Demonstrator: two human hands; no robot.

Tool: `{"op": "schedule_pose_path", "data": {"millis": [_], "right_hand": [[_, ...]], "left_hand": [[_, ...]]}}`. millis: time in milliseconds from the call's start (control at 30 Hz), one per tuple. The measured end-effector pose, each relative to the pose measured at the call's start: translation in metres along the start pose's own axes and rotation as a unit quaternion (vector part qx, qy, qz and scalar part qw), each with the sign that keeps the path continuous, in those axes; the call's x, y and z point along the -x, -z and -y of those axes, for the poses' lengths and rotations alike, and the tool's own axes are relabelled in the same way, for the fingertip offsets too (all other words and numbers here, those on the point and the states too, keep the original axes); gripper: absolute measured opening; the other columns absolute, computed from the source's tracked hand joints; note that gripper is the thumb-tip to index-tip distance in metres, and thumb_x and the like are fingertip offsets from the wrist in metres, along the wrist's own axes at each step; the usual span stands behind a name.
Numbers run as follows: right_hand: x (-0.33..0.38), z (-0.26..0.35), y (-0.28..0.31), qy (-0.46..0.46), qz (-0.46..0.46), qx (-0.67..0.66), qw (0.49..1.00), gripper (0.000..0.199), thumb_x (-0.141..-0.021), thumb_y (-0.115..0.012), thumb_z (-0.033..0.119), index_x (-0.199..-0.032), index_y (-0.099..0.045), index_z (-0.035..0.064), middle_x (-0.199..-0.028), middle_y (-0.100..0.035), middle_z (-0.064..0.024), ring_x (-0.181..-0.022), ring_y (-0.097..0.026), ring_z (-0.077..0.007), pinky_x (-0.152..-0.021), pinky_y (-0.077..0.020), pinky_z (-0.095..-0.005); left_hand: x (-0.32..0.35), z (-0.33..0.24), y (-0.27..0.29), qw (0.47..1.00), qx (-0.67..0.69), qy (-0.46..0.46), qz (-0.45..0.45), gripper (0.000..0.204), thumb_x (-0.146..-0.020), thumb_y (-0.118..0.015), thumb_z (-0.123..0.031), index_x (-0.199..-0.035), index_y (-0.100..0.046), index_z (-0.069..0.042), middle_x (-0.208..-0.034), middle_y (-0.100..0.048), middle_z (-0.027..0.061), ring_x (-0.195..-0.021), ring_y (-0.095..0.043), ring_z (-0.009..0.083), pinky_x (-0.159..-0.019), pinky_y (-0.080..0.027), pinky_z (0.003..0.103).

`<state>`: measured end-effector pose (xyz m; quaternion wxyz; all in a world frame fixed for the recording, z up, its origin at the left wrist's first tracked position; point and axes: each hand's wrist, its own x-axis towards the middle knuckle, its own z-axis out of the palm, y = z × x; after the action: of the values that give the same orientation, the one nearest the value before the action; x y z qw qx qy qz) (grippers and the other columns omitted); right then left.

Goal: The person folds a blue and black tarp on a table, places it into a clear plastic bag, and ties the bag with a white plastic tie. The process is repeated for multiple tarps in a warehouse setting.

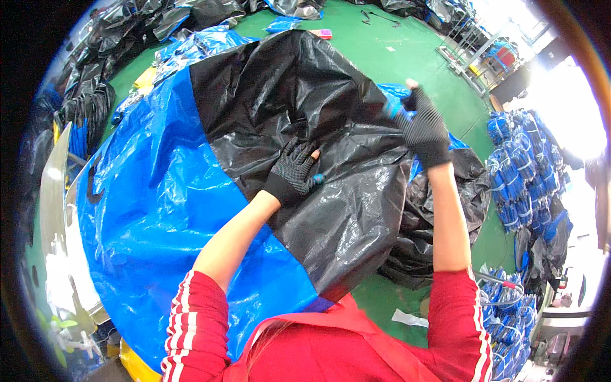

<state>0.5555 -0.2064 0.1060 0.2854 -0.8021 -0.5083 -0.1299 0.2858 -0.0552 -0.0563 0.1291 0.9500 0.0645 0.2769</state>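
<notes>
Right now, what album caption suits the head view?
A gloved left hand spread on a blue-and-black sheet, the right hand blurred near its edge.

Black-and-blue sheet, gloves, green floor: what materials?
Sheet: probably plastic or coated tarp, glossy; sharp creases catch bright glints.
Left glove, right glove: likely knit fabric, matte, finely patterned; fibre unclear.
Floor: perhaps painted or coated, going by its even green; base unclear.

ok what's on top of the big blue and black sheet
The left hand rests on the sheet, on its black part. Whether the blurred right hand touches it is unclear. What the left hand covers can't be seen.
</notes>
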Motion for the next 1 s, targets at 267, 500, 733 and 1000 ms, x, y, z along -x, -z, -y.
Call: {"op": "schedule_pose_path", "data": {"millis": [267,500,733,1000], "right_hand": [[0.018,0.016,-0.075,-0.094,0.452,-0.436,0.773,0.04,-0.088,-0.06,0.036,-0.1,-0.066,-0.0018,-0.092,-0.068,-0.0187,-0.078,-0.06,-0.0274,-0.077,-0.0489,-0.0377],[-0.002,0.049,-0.055,0.021,0.311,0.08,0.947,0.04,-0.086,-0.058,0.038,-0.102,-0.068,0.0028,-0.098,-0.068,-0.0201,-0.092,-0.066,-0.0367,-0.081,-0.0514,-0.0437],[-0.031,0.128,0.011,0.138,0.033,0.178,0.974,0.04,-0.085,-0.057,0.042,-0.097,-0.066,0.0052,-0.097,-0.069,-0.0166,-0.083,-0.066,-0.034,-0.075,-0.0522,-0.0424],[-0.02,0.135,-0.199,0.144,0.4,0.183,0.886,0.096,-0.08,-0.046,0.073,-0.146,-0.03,0.0052,-0.147,-0.031,-0.0276,-0.134,-0.035,-0.041,-0.11,-0.0309,-0.0439]], "left_hand": [[-0.013,-0.035,-0.003,1.0,0.01,-0.01,-0.002,0.079,-0.085,-0.057,-0.047,-0.143,-0.031,-0.001,-0.147,-0.03,0.0276,-0.138,-0.023,0.0449,-0.113,-0.017,0.055],[0.007,-0.029,-0.004,0.994,-0.043,0.103,0.014,0.077,-0.082,-0.058,-0.05,-0.138,-0.04,0.001,-0.141,-0.039,0.0238,-0.134,-0.032,0.04,-0.111,-0.016,0.06],[0.005,-0.021,-0.011,0.992,-0.043,0.1,0.06,0.077,-0.082,-0.058,-0.056,-0.135,-0.045,-0.002,-0.138,-0.045,0.021,-0.129,-0.039,0.0394,-0.112,-0.021,0.053],[0.243,-0.029,0.236,0.901,-0.3,0.314,-0.016,0.075,-0.08,-0.064,-0.053,-0.136,-0.047,-0.008,-0.147,-0.035,0.0205,-0.139,-0.027,0.0385,-0.115,-0.018,0.05]]}}
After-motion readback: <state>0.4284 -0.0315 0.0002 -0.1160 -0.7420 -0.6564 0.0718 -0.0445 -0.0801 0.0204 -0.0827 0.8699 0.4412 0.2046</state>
